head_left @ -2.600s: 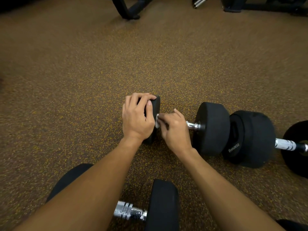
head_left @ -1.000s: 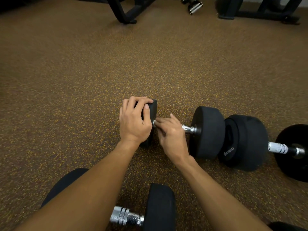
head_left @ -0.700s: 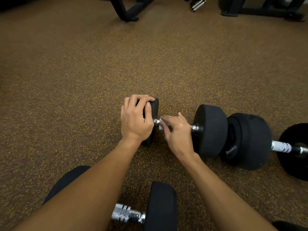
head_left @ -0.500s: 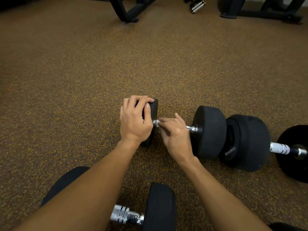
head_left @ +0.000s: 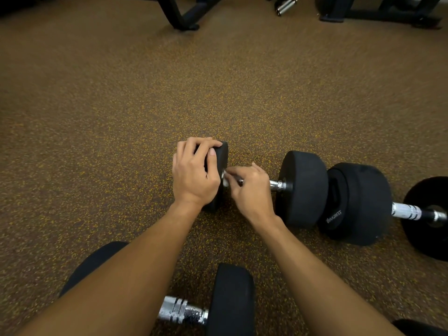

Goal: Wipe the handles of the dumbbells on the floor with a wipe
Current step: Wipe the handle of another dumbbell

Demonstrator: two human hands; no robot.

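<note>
We steady the dumbbell [head_left: 300, 187] on the floor [head_left: 121, 141] with our left hand [head_left: 194, 175] closed over its end, while our right hand [head_left: 249, 187] keeps a narrow grip on the wipe [head_left: 226, 181] around the handle [head_left: 276, 185]; next, rub toward its bare right end

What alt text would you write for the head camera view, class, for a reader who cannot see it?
A person's right hand presses a white wipe around a dumbbell's chrome handle while the left hand grips its left weight head. More black dumbbells lie to the right and nearer the camera on a speckled brown floor.
</note>
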